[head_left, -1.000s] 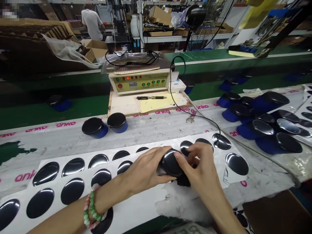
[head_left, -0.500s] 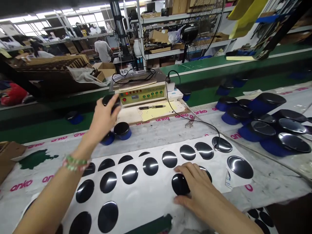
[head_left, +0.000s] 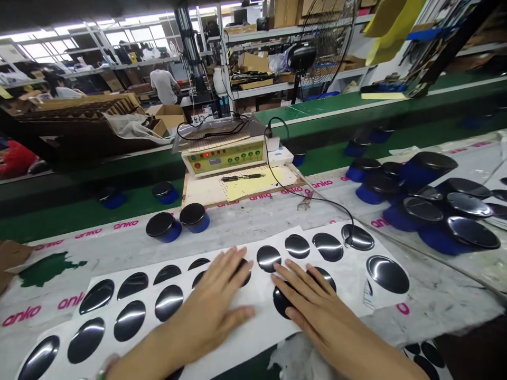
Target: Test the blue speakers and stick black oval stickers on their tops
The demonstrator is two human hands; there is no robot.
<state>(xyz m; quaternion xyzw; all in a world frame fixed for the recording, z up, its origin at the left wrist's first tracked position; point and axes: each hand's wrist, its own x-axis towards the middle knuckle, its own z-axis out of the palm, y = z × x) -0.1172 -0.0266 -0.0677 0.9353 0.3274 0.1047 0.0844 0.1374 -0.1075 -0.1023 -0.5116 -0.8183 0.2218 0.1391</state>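
Both hands are over a white sheet (head_left: 241, 327) bearing rows of shiny black discs. My left hand (head_left: 209, 303), slightly blurred, reaches over the sheet's middle with fingers stretched forward and thumb apart; it holds nothing visible and partly covers a black disc (head_left: 244, 274). Just to its right, my right hand (head_left: 317, 311) lies palm down with spread fingers over another black disc (head_left: 280, 302), whose left side shows beneath them. Whether the fingers press on that disc I cannot tell. Beyond the hands, two blue pieces with black tops, a left one (head_left: 163, 227) and a right one (head_left: 195, 217), stand on the table.
A control box (head_left: 224, 155) with buttons sits behind a pen (head_left: 243, 178) and yellow paper. A black cable (head_left: 317, 196) crosses the table. Several blue black-topped pieces (head_left: 415, 211) are heaped at right. On the green conveyor (head_left: 325, 155) stand more, one (head_left: 165, 192) left of the box.
My left hand has let go of a black-topped piece, now on the conveyor, and come back over the sheet. My right hand's fingers have gone from curled around a disc to spread flat.
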